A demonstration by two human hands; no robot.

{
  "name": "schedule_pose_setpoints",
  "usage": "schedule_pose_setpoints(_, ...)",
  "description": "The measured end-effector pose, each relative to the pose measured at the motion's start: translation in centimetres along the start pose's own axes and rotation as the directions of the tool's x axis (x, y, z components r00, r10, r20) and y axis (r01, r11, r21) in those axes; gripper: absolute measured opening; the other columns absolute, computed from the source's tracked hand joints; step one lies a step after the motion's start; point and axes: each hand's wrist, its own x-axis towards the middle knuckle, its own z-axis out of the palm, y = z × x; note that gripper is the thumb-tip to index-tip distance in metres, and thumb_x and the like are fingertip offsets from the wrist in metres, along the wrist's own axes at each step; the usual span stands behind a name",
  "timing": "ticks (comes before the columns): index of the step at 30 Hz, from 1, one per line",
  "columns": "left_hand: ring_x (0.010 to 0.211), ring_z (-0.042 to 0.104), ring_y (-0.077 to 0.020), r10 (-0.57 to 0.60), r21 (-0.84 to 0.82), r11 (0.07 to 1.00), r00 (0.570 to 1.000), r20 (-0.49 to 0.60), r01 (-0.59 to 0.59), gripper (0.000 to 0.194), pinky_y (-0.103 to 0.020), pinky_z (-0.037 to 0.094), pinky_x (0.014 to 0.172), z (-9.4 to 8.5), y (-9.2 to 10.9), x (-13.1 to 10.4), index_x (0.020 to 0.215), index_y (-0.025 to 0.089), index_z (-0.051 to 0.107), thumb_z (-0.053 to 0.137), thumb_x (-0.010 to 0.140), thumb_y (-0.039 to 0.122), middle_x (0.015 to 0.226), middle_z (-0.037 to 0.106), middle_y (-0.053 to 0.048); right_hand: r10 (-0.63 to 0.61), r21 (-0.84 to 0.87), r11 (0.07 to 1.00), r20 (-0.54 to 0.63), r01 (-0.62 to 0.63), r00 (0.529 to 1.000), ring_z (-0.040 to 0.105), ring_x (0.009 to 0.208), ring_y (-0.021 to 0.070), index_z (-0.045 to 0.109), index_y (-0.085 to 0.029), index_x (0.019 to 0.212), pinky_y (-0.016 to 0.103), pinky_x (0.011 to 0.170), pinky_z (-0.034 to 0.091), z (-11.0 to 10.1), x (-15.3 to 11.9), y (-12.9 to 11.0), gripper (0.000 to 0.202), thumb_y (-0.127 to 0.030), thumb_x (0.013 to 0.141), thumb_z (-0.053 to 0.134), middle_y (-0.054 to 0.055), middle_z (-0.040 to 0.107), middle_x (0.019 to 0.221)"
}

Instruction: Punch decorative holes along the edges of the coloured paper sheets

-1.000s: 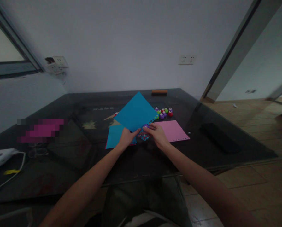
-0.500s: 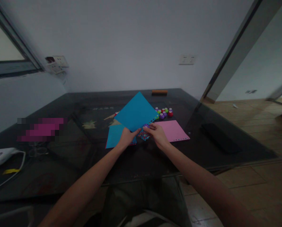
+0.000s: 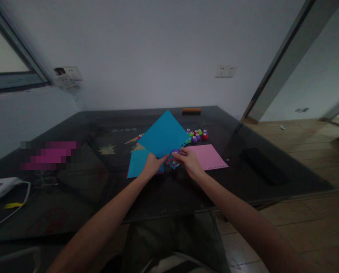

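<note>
My left hand (image 3: pixel 152 165) grips the lower edge of a blue sheet of paper (image 3: pixel 165 132), held tilted up with one corner toward the wall. Small holes run along the sheet's lower right edge. Between the fingers of my right hand (image 3: pixel 190 161) is a small purple craft punch (image 3: pixel 175 151), set at the sheet's near corner. Below it lies a heap of tiny coloured paper bits (image 3: pixel 173 163). A stack of blue paper (image 3: pixel 137 163) is partly hidden under my left hand. Beside my right hand rests a pink sheet (image 3: pixel 211 157) with holes along its near edge.
Several purple, green and red punches (image 3: pixel 198 136) stand behind the pink sheet. A brown block (image 3: pixel 191 110) lies near the wall. The black table (image 3: pixel 158 203) also carries a dark oblong object (image 3: pixel 264 167) at right, and a white device (image 3: pixel 3 187) with a cable at left.
Almost nothing differs; both hands, the blue sheet and the punch keep their places.
</note>
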Motion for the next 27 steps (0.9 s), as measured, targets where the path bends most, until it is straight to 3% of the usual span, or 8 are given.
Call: schedule_pose_setpoints(27,0.106,0.058,-0.0255,0.025,0.022,0.999,1.000,0.002,-0.025,0.036,-0.040,0.042,0.096,-0.05,-0.13,-0.03,0.103,0.018,0.063,0.065,0.071,0.035,0.104,0.069,-0.008,0.015,0.038,0.999,0.021,-0.016,1.000,0.063,0.063,0.0172,0.063,-0.019,0.074,0.032,0.064,0.051,-0.19,0.15,0.22,0.032,-0.034,0.052,0.080,0.002,0.068,0.073)
